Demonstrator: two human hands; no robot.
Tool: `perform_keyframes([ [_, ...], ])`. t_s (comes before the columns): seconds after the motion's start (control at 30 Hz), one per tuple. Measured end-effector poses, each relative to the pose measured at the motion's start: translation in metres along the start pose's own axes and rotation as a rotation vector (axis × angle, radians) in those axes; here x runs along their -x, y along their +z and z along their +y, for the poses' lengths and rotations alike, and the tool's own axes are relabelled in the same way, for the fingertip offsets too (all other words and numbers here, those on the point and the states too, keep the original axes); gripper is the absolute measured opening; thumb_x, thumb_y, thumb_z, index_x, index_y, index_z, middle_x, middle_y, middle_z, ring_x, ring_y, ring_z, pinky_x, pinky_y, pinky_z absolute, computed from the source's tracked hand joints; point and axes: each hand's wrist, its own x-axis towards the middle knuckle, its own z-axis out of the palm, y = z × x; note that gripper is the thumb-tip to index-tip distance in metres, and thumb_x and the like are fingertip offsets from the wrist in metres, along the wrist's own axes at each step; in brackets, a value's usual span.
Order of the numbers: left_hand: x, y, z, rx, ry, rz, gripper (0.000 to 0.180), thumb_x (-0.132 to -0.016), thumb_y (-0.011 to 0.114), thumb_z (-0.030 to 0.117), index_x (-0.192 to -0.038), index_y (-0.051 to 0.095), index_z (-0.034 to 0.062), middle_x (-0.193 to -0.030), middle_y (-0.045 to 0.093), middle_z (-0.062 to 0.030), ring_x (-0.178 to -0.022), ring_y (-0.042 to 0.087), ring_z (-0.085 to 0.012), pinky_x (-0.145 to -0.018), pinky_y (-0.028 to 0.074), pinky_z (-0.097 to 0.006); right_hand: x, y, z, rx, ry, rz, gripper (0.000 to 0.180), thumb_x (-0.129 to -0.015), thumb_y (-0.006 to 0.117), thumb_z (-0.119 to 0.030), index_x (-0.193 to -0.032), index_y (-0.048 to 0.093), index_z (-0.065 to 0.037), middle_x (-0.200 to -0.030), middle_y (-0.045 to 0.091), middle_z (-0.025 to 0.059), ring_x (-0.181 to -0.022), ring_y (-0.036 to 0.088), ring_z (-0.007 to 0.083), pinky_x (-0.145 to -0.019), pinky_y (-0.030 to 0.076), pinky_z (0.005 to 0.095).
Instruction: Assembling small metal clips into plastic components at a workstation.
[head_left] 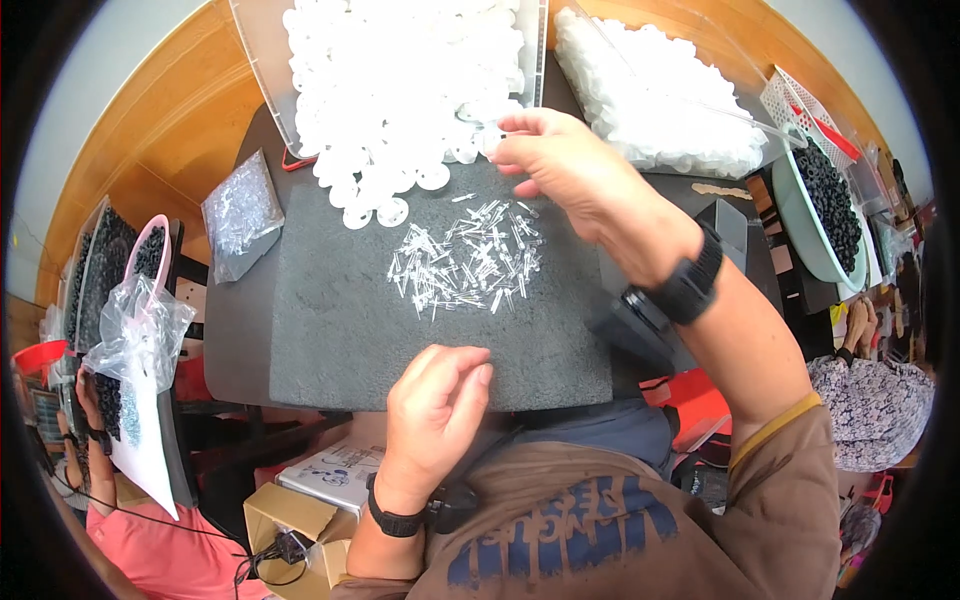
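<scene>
My right hand (pixel 570 170) reaches to the front edge of a heap of white plastic discs (pixel 400 90), its thumb and fingers closing on a white disc (pixel 489 140) there. Fingers overlap part of that disc. My left hand (pixel 437 405) hovers over the front edge of the dark grey mat (pixel 330 340), its fingers curled and the thumb against the index finger. Whatever it may hold is hidden. Between the hands lies a loose pile of small clear plastic pins (pixel 465 262). Several discs have spilled onto the mat's far edge, one of them a disc with holes (pixel 392 211).
A clear bin (pixel 262 75) holds the heap, with another bin of white parts (pixel 650 95) to its right. A bag of clear parts (pixel 243 215) lies left. At far right stands a green basin (pixel 800 215) of black rings. Other people sit at both sides.
</scene>
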Motion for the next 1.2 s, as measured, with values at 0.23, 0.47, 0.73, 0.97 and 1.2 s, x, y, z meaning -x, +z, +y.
perform_keyframes([
  [0.23, 0.008, -0.004, -0.003, 0.02, -0.017, 0.008, 0.009, -0.085, 0.063, 0.0, -0.094, 0.065, -0.0022, -0.076, 0.06, -0.0069, -0.055, 0.057, -0.0102, -0.051, 0.044, -0.023, -0.05, 0.01, 0.024, 0.942, -0.054, 0.033, 0.038, -0.08, 0.06, -0.02, -0.111, 0.062, 0.003, -0.111, 0.064, 0.0226, -0.105, 0.062, 0.0323, -0.088, 0.048, 0.04],
  [0.47, 0.008, -0.003, -0.006, 0.047, 0.042, 0.018, 0.01, -0.084, 0.063, -0.001, -0.094, 0.065, -0.0025, -0.076, 0.06, -0.0072, -0.056, 0.057, -0.0104, -0.051, 0.044, -0.023, -0.063, 0.007, 0.038, 0.973, -0.213, 0.113, 0.034, -0.079, 0.062, -0.022, -0.102, 0.065, 0.002, -0.099, 0.067, 0.0215, -0.095, 0.064, 0.0355, -0.082, 0.049, 0.0421],
  [0.73, 0.002, -0.005, -0.002, 0.071, -0.034, 0.033, 0.009, -0.085, 0.062, 0.0, -0.093, 0.065, -0.002, -0.076, 0.059, -0.0067, -0.058, 0.058, -0.0105, -0.053, 0.045, -0.024, 0.011, -0.012, 0.011, -0.095, -0.046, -0.032, 0.03, -0.088, 0.064, -0.027, -0.106, 0.063, -0.003, -0.081, 0.06, 0.0006, -0.063, 0.055, 0.0081, -0.058, 0.045, 0.0231],
  [0.97, -0.049, -0.006, 0.041, -0.17, 0.097, -0.133, 0.011, -0.081, 0.064, 0.003, -0.092, 0.063, 0.0001, -0.076, 0.058, -0.011, -0.065, 0.059, -0.0247, -0.058, 0.047, -0.034, 0.121, -0.016, 0.066, -0.549, 0.175, -0.046, 0.025, -0.094, 0.058, -0.02, -0.109, 0.056, 0.001, -0.086, 0.061, 0.0043, -0.066, 0.057, 0.0086, -0.06, 0.047, 0.022],
  [1.2, -0.144, 0.044, 0.027, -0.853, 0.46, -0.209, 0.01, -0.071, 0.062, 0.004, -0.08, 0.059, 0.005, -0.079, 0.058, -0.0096, -0.073, 0.061, -0.0283, -0.063, 0.048, -0.038, 0.128, -0.01, 0.084, -0.619, 0.038, -0.085, 0.022, -0.096, 0.057, -0.021, -0.107, 0.058, -0.002, -0.084, 0.059, 0.0017, -0.066, 0.057, 0.0063, -0.059, 0.046, 0.0186],
])
